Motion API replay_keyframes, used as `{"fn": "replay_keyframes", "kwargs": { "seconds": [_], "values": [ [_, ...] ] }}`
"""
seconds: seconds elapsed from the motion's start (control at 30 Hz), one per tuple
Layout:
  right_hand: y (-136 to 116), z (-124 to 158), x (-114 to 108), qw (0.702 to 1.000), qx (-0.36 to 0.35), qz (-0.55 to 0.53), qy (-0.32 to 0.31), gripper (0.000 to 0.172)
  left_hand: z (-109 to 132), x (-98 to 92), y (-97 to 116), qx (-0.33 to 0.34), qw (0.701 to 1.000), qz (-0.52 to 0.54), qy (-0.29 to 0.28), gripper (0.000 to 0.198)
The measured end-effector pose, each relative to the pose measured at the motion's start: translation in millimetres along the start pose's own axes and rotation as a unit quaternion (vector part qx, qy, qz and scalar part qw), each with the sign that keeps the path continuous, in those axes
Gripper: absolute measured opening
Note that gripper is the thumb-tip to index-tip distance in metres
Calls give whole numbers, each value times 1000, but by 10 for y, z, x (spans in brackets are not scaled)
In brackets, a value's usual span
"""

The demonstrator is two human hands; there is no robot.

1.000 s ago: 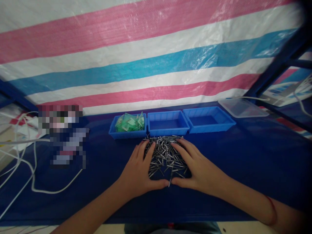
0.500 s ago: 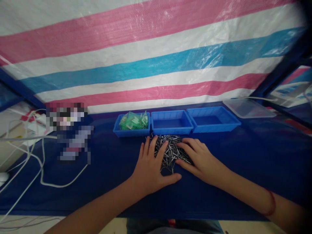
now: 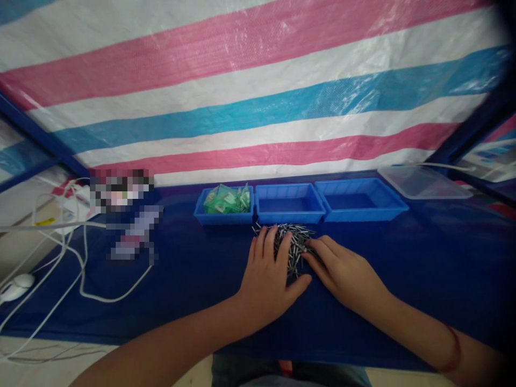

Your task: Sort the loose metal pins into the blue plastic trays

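A heap of thin, shiny metal pins that look like nails (image 3: pixel 297 239) lies on the blue tabletop between my hands. My left hand (image 3: pixel 266 279) is spread over the heap's left side, fingers apart and palm down, its thumb stretched toward the right. At the right edge, my right hand (image 3: pixel 349 271) has its thumb and fingers drawn together around some of the nails. Part of the heap is hidden beneath both hands. Just behind it stand a blue bin (image 3: pixel 226 218) with green plastic packets (image 3: pixel 228 200), a middle blue bin (image 3: pixel 290 219) and a wider right blue bin (image 3: pixel 363 215).
White cables (image 3: pixel 83 269) trail over the left end of the table (image 3: pixel 193 269), near a white mouse-like object (image 3: pixel 18 286). Blurred-out items sit behind them. A clear plastic lid (image 3: pixel 423 183) rests at the back right. A striped tarp (image 3: pixel 258 113) hangs behind the table.
The view has shifted slightly, so the bins appear further right. My right hand's thumb and fingers have come closer together at the nails, and the heap shows narrower between my hands.
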State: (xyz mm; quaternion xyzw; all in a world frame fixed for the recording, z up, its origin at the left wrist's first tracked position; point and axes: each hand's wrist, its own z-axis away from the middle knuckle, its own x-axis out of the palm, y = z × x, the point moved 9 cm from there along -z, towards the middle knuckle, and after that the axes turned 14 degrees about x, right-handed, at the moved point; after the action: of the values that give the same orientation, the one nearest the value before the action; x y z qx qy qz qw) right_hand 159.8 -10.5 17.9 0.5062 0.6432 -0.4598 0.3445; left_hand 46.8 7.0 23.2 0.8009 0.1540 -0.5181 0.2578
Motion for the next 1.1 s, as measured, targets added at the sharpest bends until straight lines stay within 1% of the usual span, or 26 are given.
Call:
{"fn": "replay_keyframes", "kwargs": {
  "seconds": [0.13,0.27,0.33,0.4,0.47,0.53,0.63,0.7,0.77,0.83,0.9,0.93,1.0,1.1],
  "values": [
    [22,-2,-23,1000,-5,1,17,25,2,-28,15,0,1000,14,11,78],
    [48,-48,-54,999,-6,-30,21,27,21,-65,-23,-7,1000,28,10,88],
    [78,-84,-68,998,0,-55,10,29,34,-81,-51,7,999,33,-7,97],
    [116,-123,-104,997,10,-79,4,31,50,-90,-62,45,998,37,-37,107],
    [139,-164,-175,995,18,-102,11,31,77,-94,-91,78,994,36,-64,115],
    [123,-214,-270,991,26,-125,30,31,101,-100,-160,78,994,35,-72,119],
    [-13,-324,-362,984,23,-169,47,31,112,-101,-246,57,997,41,-46,123],
    [-180,-407,-346,980,-3,-193,42,30,113,-93,-271,44,998,49,-19,123],
    [-392,-470,-242,980,-55,-190,14,29,119,-87,-294,28,998,57,4,125],
    [-555,-506,-103,983,-96,-154,-11,29,131,-86,-323,10,998,60,19,126],
    [-642,-531,-2,986,-119,-117,-23,28,139,-94,-347,-2,998,59,28,127],
    [-665,-541,15,986,-126,-110,-27,27,140,-96,-354,-5,998,60,28,126],
    [-687,-552,-32,981,-146,-127,-34,25,134,-96,-362,-8,998,63,24,122],
    [-593,-543,-258,968,-156,-193,-38,23,122,-87,-356,-9,998,66,9,106]
  ]
}}
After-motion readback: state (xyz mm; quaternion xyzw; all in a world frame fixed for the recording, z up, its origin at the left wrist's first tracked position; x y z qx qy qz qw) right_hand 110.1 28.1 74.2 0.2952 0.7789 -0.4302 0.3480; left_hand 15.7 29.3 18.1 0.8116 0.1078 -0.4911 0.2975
